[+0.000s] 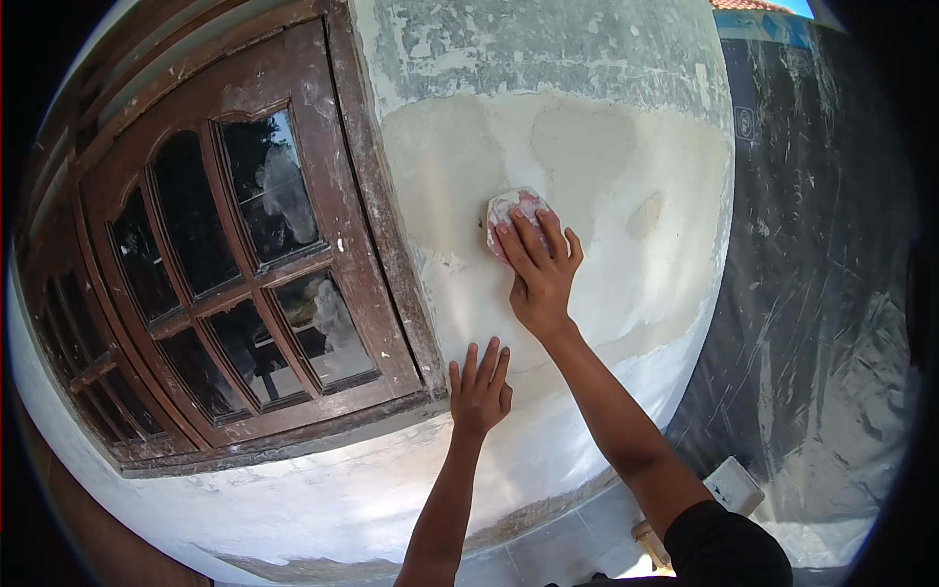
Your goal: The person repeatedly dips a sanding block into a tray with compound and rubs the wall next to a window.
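Note:
Against the plastered wall (626,274), my right hand (544,279) presses a rounded pink-and-white pad (509,207), smeared with white; whether it is a sponge or folded sandpaper I cannot tell. The fingers lie over its right side and the palm faces the wall. Lower and to the left, my left hand (479,386) rests with its fingers spread on the wall, close to the corner of the window frame, and holds nothing. Damp-looking beige patches of plaster surround the pad, with a rougher grey band above them.
A brown wooden window (264,264) with several glass panes takes up the left side. Dark plastic sheeting (812,245) hangs on the right. Below stand a pale container (734,486) and a wooden piece (649,544) on the tiled floor (558,548).

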### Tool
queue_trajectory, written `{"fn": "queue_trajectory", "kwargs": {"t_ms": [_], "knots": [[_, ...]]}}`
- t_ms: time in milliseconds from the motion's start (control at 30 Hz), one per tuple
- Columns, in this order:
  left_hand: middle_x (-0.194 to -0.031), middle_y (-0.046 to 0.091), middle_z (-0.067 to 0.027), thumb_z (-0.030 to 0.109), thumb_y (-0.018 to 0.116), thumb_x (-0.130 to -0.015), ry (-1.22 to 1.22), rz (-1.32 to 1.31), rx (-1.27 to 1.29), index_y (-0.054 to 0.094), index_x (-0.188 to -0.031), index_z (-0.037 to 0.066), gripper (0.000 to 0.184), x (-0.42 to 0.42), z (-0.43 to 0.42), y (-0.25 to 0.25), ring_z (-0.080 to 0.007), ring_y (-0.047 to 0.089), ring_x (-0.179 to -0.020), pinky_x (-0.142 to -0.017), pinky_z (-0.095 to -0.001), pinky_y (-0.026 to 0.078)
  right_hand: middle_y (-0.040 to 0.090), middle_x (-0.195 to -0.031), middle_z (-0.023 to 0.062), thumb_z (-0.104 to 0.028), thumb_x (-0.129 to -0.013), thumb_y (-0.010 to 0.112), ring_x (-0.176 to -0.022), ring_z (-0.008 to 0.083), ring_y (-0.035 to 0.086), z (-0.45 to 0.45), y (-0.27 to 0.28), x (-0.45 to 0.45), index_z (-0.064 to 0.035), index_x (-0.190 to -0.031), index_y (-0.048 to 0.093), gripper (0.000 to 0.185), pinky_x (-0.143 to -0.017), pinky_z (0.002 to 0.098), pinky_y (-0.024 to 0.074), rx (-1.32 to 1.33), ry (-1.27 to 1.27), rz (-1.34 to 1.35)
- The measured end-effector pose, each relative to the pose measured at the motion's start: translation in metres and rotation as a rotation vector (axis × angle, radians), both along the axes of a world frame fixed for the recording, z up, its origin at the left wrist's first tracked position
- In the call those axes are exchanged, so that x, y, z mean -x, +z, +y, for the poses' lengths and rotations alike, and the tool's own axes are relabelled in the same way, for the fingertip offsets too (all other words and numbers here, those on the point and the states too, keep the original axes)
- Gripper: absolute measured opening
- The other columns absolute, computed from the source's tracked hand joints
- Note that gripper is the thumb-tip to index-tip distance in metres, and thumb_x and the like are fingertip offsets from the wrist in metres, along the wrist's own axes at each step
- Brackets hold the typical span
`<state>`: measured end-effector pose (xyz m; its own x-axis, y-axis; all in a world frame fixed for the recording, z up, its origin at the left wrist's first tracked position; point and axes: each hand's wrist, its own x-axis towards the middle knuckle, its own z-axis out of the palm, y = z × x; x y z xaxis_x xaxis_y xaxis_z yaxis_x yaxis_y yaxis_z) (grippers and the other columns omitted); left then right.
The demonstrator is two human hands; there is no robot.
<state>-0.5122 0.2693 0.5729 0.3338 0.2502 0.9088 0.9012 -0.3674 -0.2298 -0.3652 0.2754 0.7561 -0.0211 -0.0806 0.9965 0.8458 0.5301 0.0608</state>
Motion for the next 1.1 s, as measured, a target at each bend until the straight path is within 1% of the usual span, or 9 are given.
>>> {"fn": "queue_trajectory", "kwargs": {"t_ms": [133, 233, 300, 433, 467, 533, 767, 967, 1100], "knots": [[-0.160, 0.042, -0.0067, 0.018, 0.053, -0.087, -0.046, -0.067, 0.129, 0.057, -0.143, 0.015, 0.056, -0.003, -0.011, -0.004, -0.0359, 0.027, -0.152, -0.122, -0.0606, 0.007, 0.056, -0.148, 0.0011, 0.009, -0.076, 0.059, -0.143, 0.0303, 0.043, 0.013, -0.039, -0.006, -0.0216, -0.134, 0.065, 0.066, -0.114, 0.0563, 0.0199, 0.103, 0.038, -0.066], [-0.161, 0.036, -0.0150, 0.015, 0.054, -0.087, -0.071, -0.148, 0.236, 0.050, -0.146, 0.008, 0.060, -0.017, -0.035, -0.020, -0.0418, 0.022, -0.152, -0.122, -0.0628, 0.008, 0.055, -0.150, 0.0010, 0.009, -0.075, 0.061, -0.145, 0.0302, 0.040, -0.012, -0.123, -0.029, -0.0214, -0.135, 0.065, 0.067, -0.115, 0.0548, 0.0203, 0.257, 0.093, -0.162], [-0.162, 0.032, -0.0204, 0.013, 0.055, -0.086, -0.089, -0.204, 0.310, 0.045, -0.148, 0.004, 0.064, -0.032, -0.060, -0.047, -0.0455, 0.020, -0.152, -0.121, -0.0642, 0.010, 0.059, -0.145, 0.0060, 0.009, -0.078, 0.061, -0.140, 0.0324, 0.046, -0.045, -0.180, -0.057, -0.0187, -0.135, 0.065, 0.064, -0.113, 0.0512, 0.0307, 0.408, 0.160, -0.134], [-0.164, 0.021, -0.0284, 0.005, 0.059, -0.079, -0.187, -0.445, 0.607, 0.030, -0.152, -0.001, 0.079, -0.107, -0.116, -0.126, -0.0529, 0.011, -0.151, -0.121, -0.0634, 0.015, 0.068, -0.127, 0.0133, -0.003, -0.099, 0.056, -0.111, 0.0280, 0.068, -0.095, -0.296, -0.127, -0.0060, -0.130, 0.065, 0.032, -0.091, 0.0376, 0.0562, 0.799, 0.547, 0.457], [-0.164, 0.019, -0.0274, 0.004, 0.059, -0.079, -0.221, -0.494, 0.662, 0.030, -0.152, -0.001, 0.078, -0.132, -0.126, -0.149, -0.0522, 0.011, -0.152, -0.121, -0.0632, 0.016, 0.068, -0.127, 0.0133, -0.003, -0.099, 0.056, -0.111, 0.0280, 0.068, -0.104, -0.324, -0.152, -0.0060, -0.130, 0.065, 0.032, -0.091, 0.0376, 0.0562, 0.833, 0.536, 0.461], [-0.164, 0.018, -0.0290, 0.004, 0.059, -0.079, -0.251, -0.546, 0.807, 0.029, -0.153, -0.001, 0.079, -0.184, -0.142, -0.182, -0.0538, 0.013, -0.150, -0.120, -0.0632, 0.017, 0.068, -0.122, 0.0097, -0.014, -0.104, 0.056, -0.105, 0.0210, 0.069, -0.123, -0.366, -0.203, -0.0041, -0.134, 0.060, 0.032, -0.079, 0.0334, 0.0615, 1.172, 0.765, 0.965], [-0.164, 0.018, -0.0278, 0.004, 0.062, -0.081, -0.336, -0.588, 1.150, 0.025, -0.155, 0.000, 0.083, -0.352, -0.206, -0.248, -0.0532, 0.015, -0.150, -0.121, -0.0587, 0.020, 0.067, -0.116, 0.0083, -0.019, -0.102, 0.060, -0.093, 0.0202, 0.071, -0.205, -0.430, -0.353, -0.0032, -0.133, 0.059, 0.034, -0.064, 0.0358, 0.0647, 1.301, 0.819, 1.551], [-0.163, 0.021, -0.0278, 0.004, 0.061, -0.081, -0.307, -0.549, 1.406, 0.027, -0.154, 0.001, 0.080, -0.439, -0.248, -0.307, -0.0534, 0.018, -0.149, -0.120, -0.0578, 0.023, 0.068, -0.111, 0.0086, -0.021, -0.100, 0.062, -0.094, 0.0195, 0.070, -0.267, -0.516, -0.451, -0.0077, -0.130, 0.062, 0.033, -0.063, 0.0324, 0.0621, 1.327, 0.631, 1.831], [-0.163, 0.023, -0.0266, 0.004, 0.063, -0.080, -0.314, -0.469, 1.590, 0.030, -0.152, 0.001, 0.079, -0.475, -0.269, -0.349, -0.0538, 0.020, -0.148, -0.118, -0.0592, 0.026, 0.069, -0.095, 0.0051, -0.020, -0.101, 0.060, -0.070, 0.0130, 0.065, -0.312, -0.589, -0.501, -0.0033, -0.124, 0.065, 0.029, -0.051, 0.0286, 0.0563, 1.571, 0.116, 1.336]]}}
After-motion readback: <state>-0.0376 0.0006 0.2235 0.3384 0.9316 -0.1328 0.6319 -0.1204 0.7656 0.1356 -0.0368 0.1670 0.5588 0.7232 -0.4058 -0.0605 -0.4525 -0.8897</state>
